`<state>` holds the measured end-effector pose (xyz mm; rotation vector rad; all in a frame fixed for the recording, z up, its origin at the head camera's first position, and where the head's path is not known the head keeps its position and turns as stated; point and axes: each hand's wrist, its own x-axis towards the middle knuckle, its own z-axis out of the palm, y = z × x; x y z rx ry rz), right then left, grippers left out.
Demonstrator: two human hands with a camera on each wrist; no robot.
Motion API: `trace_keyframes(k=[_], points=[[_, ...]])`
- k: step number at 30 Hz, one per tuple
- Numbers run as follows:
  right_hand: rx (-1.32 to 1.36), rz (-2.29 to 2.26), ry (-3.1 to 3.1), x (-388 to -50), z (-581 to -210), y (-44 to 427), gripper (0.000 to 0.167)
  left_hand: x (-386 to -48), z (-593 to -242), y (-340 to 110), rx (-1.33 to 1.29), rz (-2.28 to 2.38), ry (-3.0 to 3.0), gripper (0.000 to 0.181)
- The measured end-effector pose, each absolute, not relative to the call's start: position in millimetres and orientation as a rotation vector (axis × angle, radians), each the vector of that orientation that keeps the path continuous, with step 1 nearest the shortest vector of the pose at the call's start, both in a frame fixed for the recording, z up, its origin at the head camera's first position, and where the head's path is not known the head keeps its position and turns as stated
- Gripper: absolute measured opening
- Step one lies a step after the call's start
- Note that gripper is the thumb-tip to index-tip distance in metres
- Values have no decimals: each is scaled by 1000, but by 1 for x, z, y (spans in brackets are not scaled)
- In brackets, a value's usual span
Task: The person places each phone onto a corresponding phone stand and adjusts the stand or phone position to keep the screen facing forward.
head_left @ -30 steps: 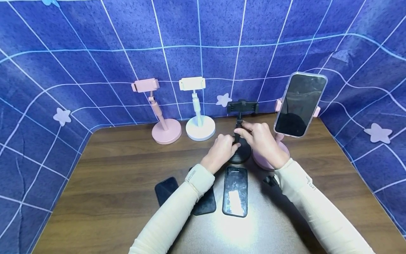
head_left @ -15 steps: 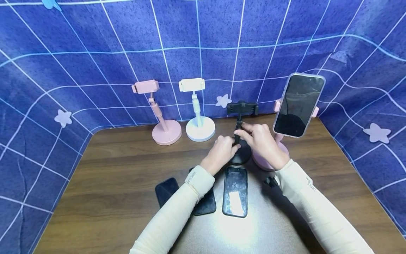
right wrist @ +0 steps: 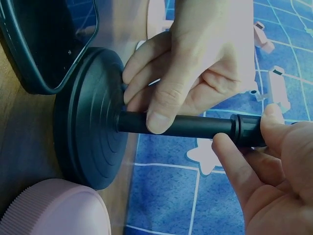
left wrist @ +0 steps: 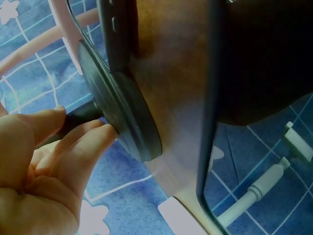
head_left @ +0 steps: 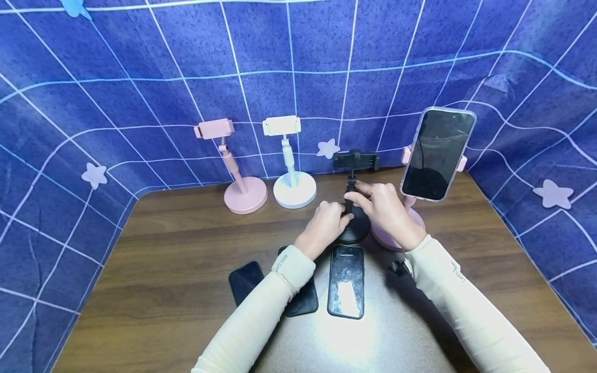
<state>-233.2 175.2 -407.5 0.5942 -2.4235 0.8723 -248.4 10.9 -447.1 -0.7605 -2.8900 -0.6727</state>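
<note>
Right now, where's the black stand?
In the head view, the black stand is right of centre, gripped by the left hand and right hand, between the white stand and the pink stand bearing a phone.

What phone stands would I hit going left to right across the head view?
Far-left pink phone stand → white phone stand → black phone stand → far-right pink phone stand, which carries a smartphone.

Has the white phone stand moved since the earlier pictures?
No: in the head view, the white phone stand keeps its place beside the left pink stand.
</note>
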Motion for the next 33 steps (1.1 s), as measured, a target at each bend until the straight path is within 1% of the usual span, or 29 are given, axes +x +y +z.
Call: trace_keyframes(k=[5,10,15,22,24,29,33], points=[[564,915,-2435,-232,-409,175,13,-246,-447,10,-763,-696,-2890,24],[510,959,-2456,-231,-410,173,27,-244,-447,7,-764,-641,-2859,21],[449,984,-2481,-226,-410,168,30,-241,-449,4,-766,-613,-2860,18],[385,1177,-2507,-218,-415,165,42,-232,-449,-3,-781,-613,-2872,17],[384,1191,-2507,-216,-418,167,42,-227,-448,-5,-769,-606,-2880,20],[388,1212,-2537,-209,-425,176,37,-211,-447,-10,-712,-612,-2932,38],[413,1240,-2574,-202,-434,181,32,-198,-446,-16,-701,-589,-2964,41]])
